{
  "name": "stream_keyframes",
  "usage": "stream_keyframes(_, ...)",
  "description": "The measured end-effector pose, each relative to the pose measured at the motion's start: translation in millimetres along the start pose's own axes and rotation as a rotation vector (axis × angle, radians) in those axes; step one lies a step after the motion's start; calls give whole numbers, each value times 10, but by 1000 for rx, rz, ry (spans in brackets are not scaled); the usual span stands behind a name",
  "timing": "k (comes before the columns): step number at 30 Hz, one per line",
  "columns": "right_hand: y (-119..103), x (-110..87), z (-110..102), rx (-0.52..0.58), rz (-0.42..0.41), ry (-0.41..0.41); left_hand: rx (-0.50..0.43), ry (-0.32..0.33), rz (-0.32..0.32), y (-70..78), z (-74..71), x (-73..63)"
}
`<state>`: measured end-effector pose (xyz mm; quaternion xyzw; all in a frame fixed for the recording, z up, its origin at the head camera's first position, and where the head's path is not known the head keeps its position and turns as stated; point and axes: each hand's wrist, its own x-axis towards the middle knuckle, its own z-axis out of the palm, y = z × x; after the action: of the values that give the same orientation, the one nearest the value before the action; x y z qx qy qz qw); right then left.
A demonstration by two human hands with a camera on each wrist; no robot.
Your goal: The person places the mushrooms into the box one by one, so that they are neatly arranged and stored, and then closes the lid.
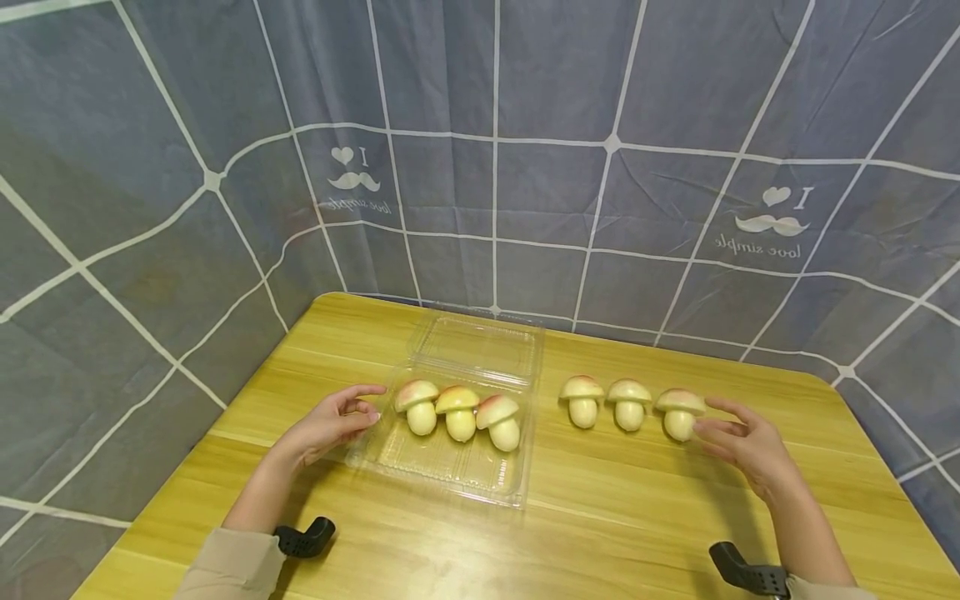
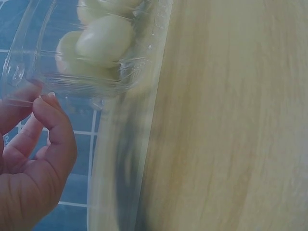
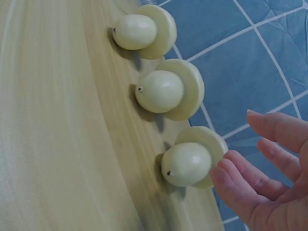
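A clear plastic clamshell box (image 1: 450, 475) lies with its lid (image 1: 480, 346) folded back. Inside its base are three toy mushrooms side by side: left (image 1: 417, 408), middle (image 1: 459, 414) and right (image 1: 499, 422), with pale stems and reddish-yellow caps. My left hand (image 1: 333, 423) holds the box's left rim between thumb and finger, as the left wrist view shows. Right of the box, three more mushrooms stand in a row: one nearest the box (image 1: 582, 402), a middle one (image 1: 629, 404) and an outermost one (image 1: 681, 414). My right hand (image 1: 750, 442) is beside the outermost mushroom, fingers spread, fingertips right at its edge.
The things lie on a wood-grain table (image 1: 600, 517) with rounded back corners. A grey-blue curtain (image 1: 555, 200) with white grid lines hangs behind and at both sides. Black wrist mounts (image 1: 306, 538) stick out below the hands.
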<state>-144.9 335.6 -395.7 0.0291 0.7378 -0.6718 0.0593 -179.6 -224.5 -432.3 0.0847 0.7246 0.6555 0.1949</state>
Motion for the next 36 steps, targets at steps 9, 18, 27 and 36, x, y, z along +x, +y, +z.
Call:
stream_keyframes(9, 96, 13, -7, -47, 28, 30, -11, -1, 4, 10, 0, -6)
stream_keyframes(18, 260, 60, -74, -2, 47, 40, -11, 2, 4, 15, 4, -16)
stream_keyframes(27, 357, 119, -104, -34, 111, 71, -8, -4, 1, 14, 1, -14)
stream_keyframes(36, 402, 176, -104, -24, 128, 72, -8, -6, 15, 22, 9, -23)
